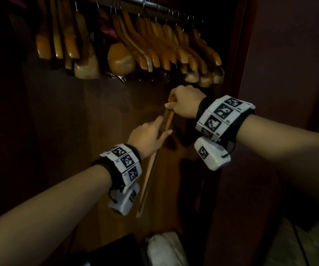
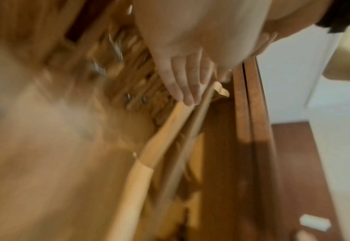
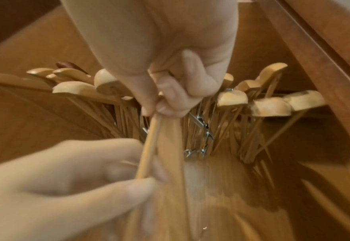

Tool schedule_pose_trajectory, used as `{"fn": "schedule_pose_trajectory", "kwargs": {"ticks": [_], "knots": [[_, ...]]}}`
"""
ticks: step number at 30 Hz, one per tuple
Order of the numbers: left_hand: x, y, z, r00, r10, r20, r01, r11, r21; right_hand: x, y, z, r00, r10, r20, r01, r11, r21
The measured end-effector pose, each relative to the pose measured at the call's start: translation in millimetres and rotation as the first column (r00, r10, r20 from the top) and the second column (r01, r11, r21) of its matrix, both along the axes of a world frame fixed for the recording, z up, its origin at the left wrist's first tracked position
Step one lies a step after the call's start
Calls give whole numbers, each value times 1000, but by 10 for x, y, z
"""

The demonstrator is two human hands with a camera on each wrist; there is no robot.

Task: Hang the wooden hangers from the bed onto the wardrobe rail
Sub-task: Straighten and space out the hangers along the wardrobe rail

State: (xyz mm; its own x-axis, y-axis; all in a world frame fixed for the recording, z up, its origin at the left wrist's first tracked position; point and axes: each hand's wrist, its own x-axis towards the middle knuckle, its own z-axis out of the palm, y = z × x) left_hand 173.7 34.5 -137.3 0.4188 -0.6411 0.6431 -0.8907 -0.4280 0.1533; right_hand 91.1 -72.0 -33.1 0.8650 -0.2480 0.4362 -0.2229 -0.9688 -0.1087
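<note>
One pale wooden hanger (image 1: pixel 168 120) hangs steeply tilted.

No readable words, brand names or numbers appear in any view. The only printed marks are black-and-white square coded patterns, which are not legible as text. They sit on the white block wristband on the left wrist (image 1: pixel 125 162), at about 7 o'clock in the head view, and on the white block wristband on the right wrist (image 1: pixel 222 117), at about 3 o'clock. Tiny marks beside these patterns are too small to read.
</note>
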Motion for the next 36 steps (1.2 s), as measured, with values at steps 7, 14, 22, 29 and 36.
{"fn": "schedule_pose_trajectory", "kwargs": {"ticks": [7,14,22,29,36], "knots": [[-192,-285,-220,840,-348,-416,122,868,-481,-142,-33,-184,984,1,176,-29,988,154],[306,-106,-526,492,-483,-725,-334,664,-669,-278,-267,-825,984,-16,-177,47,984,169],[537,269,-617,300,-722,-624,-650,324,-688,-270,-533,-1258,995,14,-101,7,980,198],[751,530,-637,305,-734,-607,-774,180,-607,-100,-461,-1575,931,218,-294,10,789,614],[929,589,-590,281,-715,-640,-742,261,-618,-54,-494,-1589,874,380,-302,-51,691,721]]}}
